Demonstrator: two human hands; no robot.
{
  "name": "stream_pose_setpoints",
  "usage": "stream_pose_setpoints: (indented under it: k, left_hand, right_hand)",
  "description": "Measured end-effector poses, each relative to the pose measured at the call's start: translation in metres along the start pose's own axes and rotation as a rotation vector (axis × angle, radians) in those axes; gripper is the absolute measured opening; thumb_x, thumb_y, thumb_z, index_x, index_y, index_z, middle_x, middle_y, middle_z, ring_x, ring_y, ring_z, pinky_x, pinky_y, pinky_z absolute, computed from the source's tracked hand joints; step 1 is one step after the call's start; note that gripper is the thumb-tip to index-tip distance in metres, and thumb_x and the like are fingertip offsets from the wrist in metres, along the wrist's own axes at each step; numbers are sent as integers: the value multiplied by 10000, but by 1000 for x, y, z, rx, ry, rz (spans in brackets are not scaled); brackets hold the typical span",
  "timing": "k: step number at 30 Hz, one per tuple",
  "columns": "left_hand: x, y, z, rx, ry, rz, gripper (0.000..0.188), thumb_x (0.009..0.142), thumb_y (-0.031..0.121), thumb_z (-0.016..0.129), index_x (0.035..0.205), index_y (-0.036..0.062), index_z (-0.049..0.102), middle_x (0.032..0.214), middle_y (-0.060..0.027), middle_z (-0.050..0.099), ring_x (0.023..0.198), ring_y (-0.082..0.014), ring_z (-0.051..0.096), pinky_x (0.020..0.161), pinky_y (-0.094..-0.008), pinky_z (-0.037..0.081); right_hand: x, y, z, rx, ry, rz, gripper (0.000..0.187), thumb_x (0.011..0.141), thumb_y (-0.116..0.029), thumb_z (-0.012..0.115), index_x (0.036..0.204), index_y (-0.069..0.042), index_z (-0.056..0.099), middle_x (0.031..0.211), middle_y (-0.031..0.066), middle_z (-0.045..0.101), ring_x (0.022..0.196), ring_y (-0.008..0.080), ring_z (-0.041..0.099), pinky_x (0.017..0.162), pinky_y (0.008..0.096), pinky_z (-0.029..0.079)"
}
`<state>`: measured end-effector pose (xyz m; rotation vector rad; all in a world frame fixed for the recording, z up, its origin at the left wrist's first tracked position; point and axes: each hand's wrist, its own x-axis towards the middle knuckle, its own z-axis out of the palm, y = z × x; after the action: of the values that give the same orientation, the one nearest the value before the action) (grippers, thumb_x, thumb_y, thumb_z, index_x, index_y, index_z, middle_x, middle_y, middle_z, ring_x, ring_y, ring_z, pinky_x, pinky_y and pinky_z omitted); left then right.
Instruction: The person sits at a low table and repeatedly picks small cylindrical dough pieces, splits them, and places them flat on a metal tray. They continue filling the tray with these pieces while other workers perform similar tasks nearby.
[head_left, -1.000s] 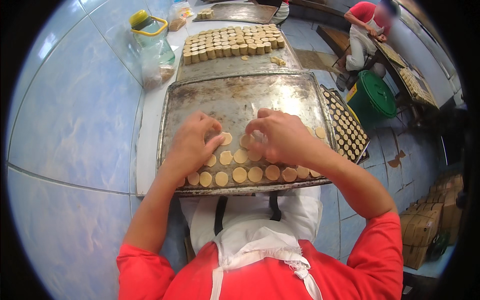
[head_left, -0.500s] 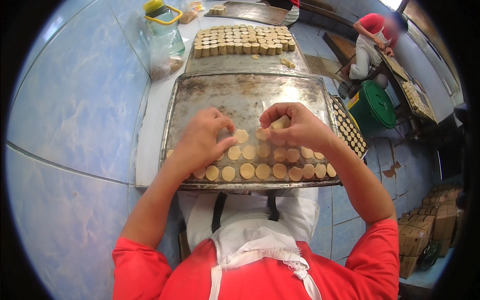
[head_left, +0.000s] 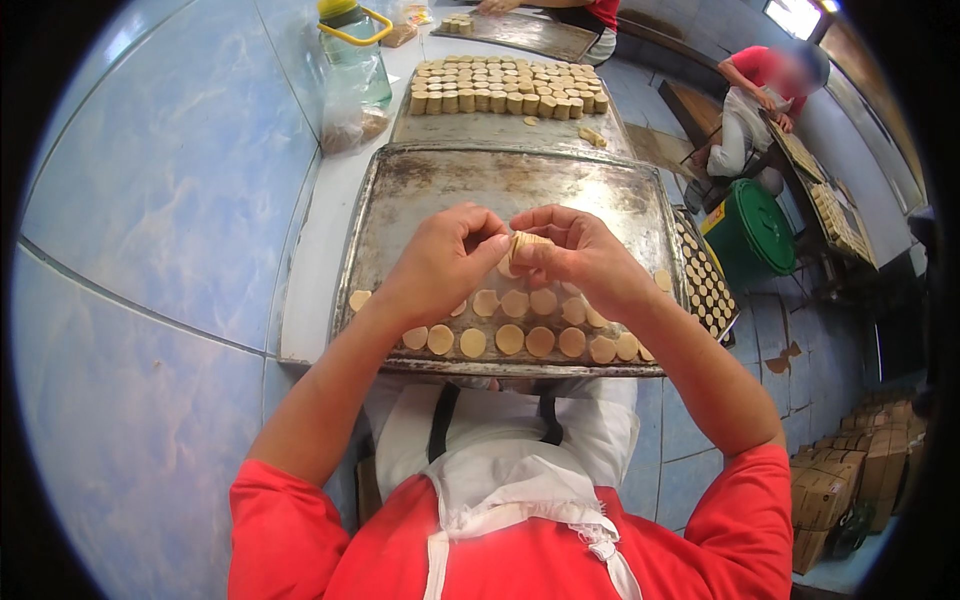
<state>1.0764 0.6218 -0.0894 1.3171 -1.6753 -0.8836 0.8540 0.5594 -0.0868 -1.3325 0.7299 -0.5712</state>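
My right hand (head_left: 588, 250) grips a short stack of thin, pale dough rounds (head_left: 531, 242) between thumb and fingers, above the middle of a worn metal baking tray (head_left: 430, 180). At the left end of that stack, the thumb and fingertips of my left hand (head_left: 440, 262) pinch together on the edge of a dough round. Both hands nearly meet there. Below them, flat dough rounds (head_left: 510, 340) lie in rows along the tray's near side. My hands and wrists hide part of the upper rows.
Beyond the tray, thick stacks of rounds (head_left: 500, 90) stand on another tray. A jug with a yellow handle (head_left: 355, 65) is at far left by the tiled wall. To the right are a filled tray (head_left: 708, 280), a green lidded bucket (head_left: 752, 230), cartons (head_left: 830, 480) and a seated co-worker (head_left: 750, 110).
My left hand has moved up and right from the tray to the stack in my right hand. The head view has shifted slightly, so the scene sits farther right.
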Motion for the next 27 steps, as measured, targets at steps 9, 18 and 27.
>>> stream_pose_setpoints:
  k: [9,18,27]
  left_hand:
    - [-9,-25,-18,335,-59,-182,223,979,196,702,1006,-20,750,898,-113,715,831,-204,666,769,-363,535]
    - [-11,-25,-18,442,-9,-117,243,992,224,716,1039,-13,750,958,-168,727,859,-307,686,807,-410,544]
    - [-10,-16,-29,1,1,-129,290,1011,265,733,1032,-24,740,874,-105,698,787,-184,631,746,-360,518]
  right_hand:
    - [0,-1,-6,-147,42,43,441,994,-217,787,1342,14,646,1081,51,736,885,103,699,793,241,563]
    - [16,-4,4,-230,32,-2,446,978,-234,809,1325,5,663,1035,40,732,827,94,663,701,242,523]
    - [20,-7,24,-117,-58,43,432,992,-333,790,1237,6,683,990,61,728,831,107,667,701,251,524]
